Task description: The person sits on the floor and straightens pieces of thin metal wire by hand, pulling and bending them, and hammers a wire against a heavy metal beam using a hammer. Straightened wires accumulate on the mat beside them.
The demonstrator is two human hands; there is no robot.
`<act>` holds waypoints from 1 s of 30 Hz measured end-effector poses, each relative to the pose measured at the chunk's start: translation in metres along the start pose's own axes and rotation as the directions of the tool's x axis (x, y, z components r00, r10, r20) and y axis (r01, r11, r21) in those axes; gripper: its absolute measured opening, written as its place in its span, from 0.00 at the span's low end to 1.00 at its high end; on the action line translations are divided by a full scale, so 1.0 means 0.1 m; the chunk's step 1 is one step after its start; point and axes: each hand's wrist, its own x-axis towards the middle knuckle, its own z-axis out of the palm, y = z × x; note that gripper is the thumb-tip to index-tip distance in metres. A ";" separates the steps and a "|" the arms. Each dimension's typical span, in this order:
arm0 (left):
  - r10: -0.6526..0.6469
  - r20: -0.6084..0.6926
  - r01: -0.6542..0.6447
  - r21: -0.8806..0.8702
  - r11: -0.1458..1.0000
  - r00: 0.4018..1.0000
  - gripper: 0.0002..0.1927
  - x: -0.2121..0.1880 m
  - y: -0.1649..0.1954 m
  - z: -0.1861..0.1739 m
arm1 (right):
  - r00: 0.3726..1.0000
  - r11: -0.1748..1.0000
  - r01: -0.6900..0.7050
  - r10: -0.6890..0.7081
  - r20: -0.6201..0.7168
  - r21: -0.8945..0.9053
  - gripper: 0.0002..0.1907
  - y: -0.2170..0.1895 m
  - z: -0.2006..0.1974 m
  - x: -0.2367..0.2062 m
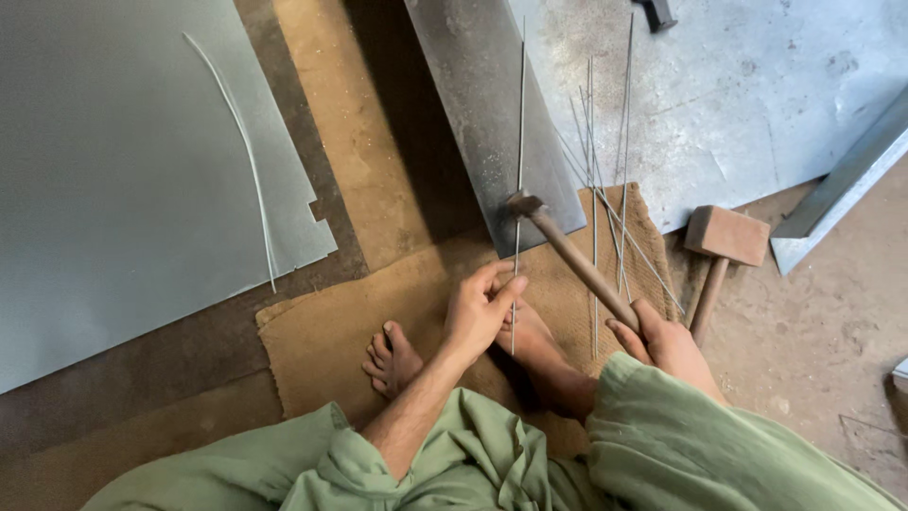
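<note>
Two hands busy: left hand (484, 308) pinches a thin straight grey metal rod (518, 180), which runs twd 12 o'clock over a dark steel plate (473, 104). Right hand (662, 341) is wrapped round the wooden handle of a small metal-headed hammer (567, 254), head touching the rod at the plate's near edge. More thin rods (605, 170) lie loose at 1 o'clock on brown burlap matting (331, 331). Wooden block mallet (724, 241) rests at 3 o'clock, untouched.

Head camera looks steeply down, close above the floor (851, 312).
</note>
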 end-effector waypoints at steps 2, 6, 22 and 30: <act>0.030 -0.002 -0.030 0.038 0.999 1.000 0.17 -0.03 0.02 -0.01 | 0.999 1.000 0.000 -0.001 -0.038 -0.030 0.17 0.02 0.01 0.01; 0.000 0.034 -0.001 0.047 0.999 0.999 0.17 -0.16 -0.02 -0.04 | 1.000 0.999 -0.017 0.018 -0.022 0.049 0.16 0.01 0.00 0.08; -0.183 0.076 0.178 0.065 0.982 0.980 0.17 -0.73 -0.29 -0.13 | 0.942 0.960 0.261 -0.230 -0.243 0.104 0.19 -0.52 -0.06 0.78; -0.024 0.016 0.020 0.225 0.974 1.000 0.16 -0.58 -0.23 -0.05 | 0.992 0.977 0.079 -0.057 -0.114 0.198 0.17 -0.21 -0.10 0.76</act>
